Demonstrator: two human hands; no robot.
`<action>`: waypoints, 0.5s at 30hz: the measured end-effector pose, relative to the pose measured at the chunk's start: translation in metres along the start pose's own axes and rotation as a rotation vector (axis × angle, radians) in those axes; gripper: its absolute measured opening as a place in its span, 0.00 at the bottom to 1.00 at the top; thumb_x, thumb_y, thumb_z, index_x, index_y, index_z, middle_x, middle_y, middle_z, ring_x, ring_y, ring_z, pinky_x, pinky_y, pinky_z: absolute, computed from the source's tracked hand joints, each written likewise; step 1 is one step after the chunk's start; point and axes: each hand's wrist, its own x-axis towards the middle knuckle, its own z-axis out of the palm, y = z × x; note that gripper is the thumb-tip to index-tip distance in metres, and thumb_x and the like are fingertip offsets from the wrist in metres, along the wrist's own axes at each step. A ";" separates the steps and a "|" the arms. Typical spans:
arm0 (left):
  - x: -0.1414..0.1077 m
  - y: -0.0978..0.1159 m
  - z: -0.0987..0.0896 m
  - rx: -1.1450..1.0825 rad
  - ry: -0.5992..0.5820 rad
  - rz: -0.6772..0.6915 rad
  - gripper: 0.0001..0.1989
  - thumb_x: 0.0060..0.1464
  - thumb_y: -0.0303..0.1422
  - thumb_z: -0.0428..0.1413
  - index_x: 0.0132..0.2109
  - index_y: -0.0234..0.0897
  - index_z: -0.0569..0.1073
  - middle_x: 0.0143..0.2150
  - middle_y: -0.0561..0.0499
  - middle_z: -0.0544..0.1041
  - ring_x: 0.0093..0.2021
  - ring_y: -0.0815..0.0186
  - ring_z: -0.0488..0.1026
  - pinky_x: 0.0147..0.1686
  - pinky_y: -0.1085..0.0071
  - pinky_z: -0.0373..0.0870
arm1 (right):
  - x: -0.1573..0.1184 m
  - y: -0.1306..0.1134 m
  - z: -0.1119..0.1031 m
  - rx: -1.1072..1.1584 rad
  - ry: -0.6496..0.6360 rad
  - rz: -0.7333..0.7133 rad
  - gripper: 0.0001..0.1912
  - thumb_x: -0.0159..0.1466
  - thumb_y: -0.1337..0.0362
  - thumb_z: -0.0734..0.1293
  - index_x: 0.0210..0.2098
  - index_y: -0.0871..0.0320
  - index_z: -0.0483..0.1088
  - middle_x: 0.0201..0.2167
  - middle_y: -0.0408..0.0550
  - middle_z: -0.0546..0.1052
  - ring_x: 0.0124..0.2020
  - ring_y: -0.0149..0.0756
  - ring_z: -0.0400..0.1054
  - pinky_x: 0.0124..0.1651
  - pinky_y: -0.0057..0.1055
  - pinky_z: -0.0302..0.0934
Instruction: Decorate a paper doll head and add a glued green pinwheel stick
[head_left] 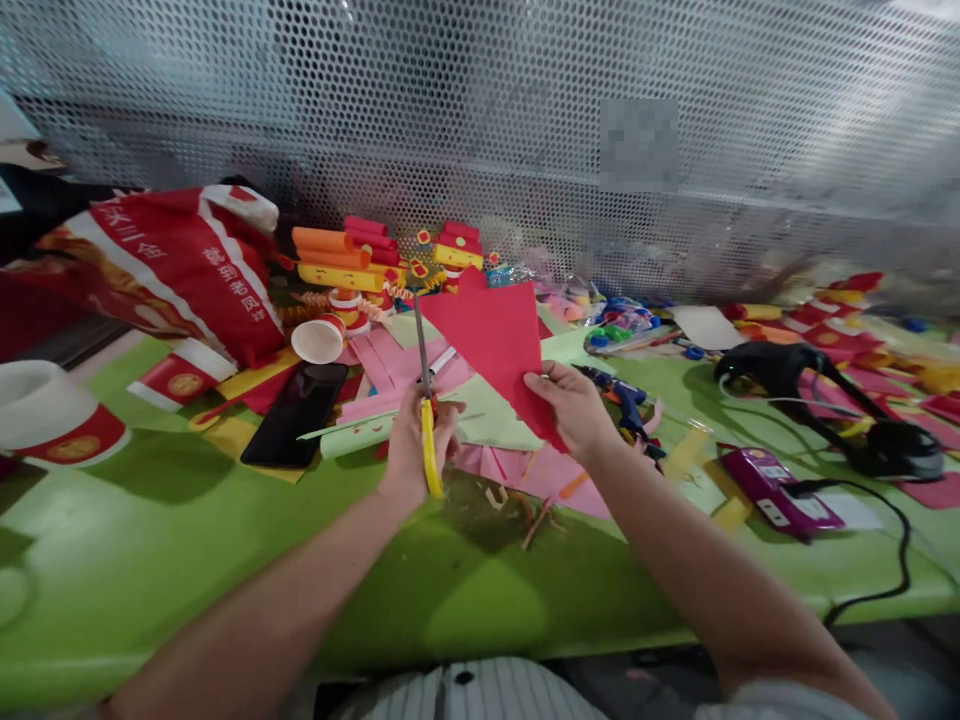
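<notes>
Scissors (429,440) with yellow handles point upward in my left hand (411,445), whose fingers are closed around the grip. My right hand (571,408) pinches a sheet of red paper (499,340) by its lower right side, thumb on top. The sheet is held up above the table, its left corner close to the scissor blades; I cannot tell whether they touch. Below both hands lie pink paper (551,470), pale green paper (491,412) and thin paper scraps (534,525). A white marker (441,362) lies behind the scissors.
Left on the green table (225,560) are a black phone (296,415), paper cups (64,415) and a red bag (180,265). Paper figures (341,265) stand at the back. A blue glue gun (626,400), purple power strip (780,490) and black headset (825,400) lie right.
</notes>
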 end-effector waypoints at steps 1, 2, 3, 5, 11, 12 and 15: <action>0.000 0.000 0.000 -0.002 -0.008 -0.016 0.16 0.43 0.35 0.58 0.39 0.40 0.61 0.30 0.55 0.74 0.11 0.77 0.62 0.10 0.79 0.58 | -0.005 0.004 -0.001 0.017 0.006 0.013 0.18 0.37 0.60 0.76 0.25 0.56 0.68 0.16 0.38 0.73 0.15 0.29 0.65 0.20 0.28 0.63; -0.001 0.000 0.000 -0.006 -0.018 -0.031 0.17 0.44 0.36 0.59 0.40 0.40 0.61 0.29 0.56 0.74 0.11 0.76 0.62 0.10 0.79 0.58 | -0.009 0.008 -0.001 0.033 0.011 0.026 0.18 0.37 0.60 0.76 0.24 0.56 0.68 0.17 0.38 0.74 0.16 0.29 0.66 0.21 0.28 0.63; -0.002 -0.001 0.000 -0.013 -0.025 -0.043 0.18 0.44 0.38 0.59 0.41 0.40 0.61 0.28 0.56 0.74 0.11 0.75 0.63 0.10 0.79 0.58 | -0.012 0.012 0.000 0.046 0.005 0.042 0.17 0.37 0.60 0.76 0.24 0.56 0.68 0.18 0.39 0.74 0.18 0.29 0.67 0.23 0.27 0.64; -0.003 -0.002 0.000 -0.009 -0.037 -0.058 0.18 0.43 0.41 0.60 0.38 0.39 0.63 0.22 0.57 0.72 0.12 0.73 0.64 0.11 0.78 0.60 | -0.016 0.020 0.003 0.061 -0.038 0.057 0.17 0.37 0.59 0.76 0.23 0.57 0.69 0.20 0.40 0.76 0.21 0.29 0.69 0.28 0.28 0.66; 0.001 -0.002 0.000 -0.055 -0.040 -0.088 0.16 0.39 0.38 0.63 0.31 0.36 0.66 0.17 0.57 0.70 0.13 0.71 0.65 0.12 0.76 0.64 | -0.024 0.033 0.006 -0.083 -0.241 0.077 0.16 0.44 0.55 0.73 0.26 0.58 0.70 0.22 0.40 0.74 0.23 0.27 0.66 0.28 0.26 0.63; 0.001 -0.002 0.000 -0.072 -0.014 -0.105 0.16 0.37 0.36 0.64 0.32 0.36 0.67 0.19 0.57 0.71 0.13 0.71 0.65 0.12 0.75 0.65 | -0.026 0.034 0.005 -0.114 -0.263 0.076 0.16 0.45 0.54 0.73 0.26 0.58 0.69 0.22 0.40 0.74 0.22 0.27 0.65 0.27 0.25 0.62; 0.003 -0.006 -0.002 -0.014 0.023 -0.081 0.14 0.38 0.35 0.63 0.33 0.37 0.67 0.25 0.55 0.74 0.18 0.69 0.70 0.18 0.73 0.70 | -0.028 0.035 0.005 -0.212 -0.309 0.030 0.14 0.50 0.54 0.70 0.27 0.58 0.68 0.22 0.39 0.71 0.22 0.25 0.62 0.24 0.24 0.58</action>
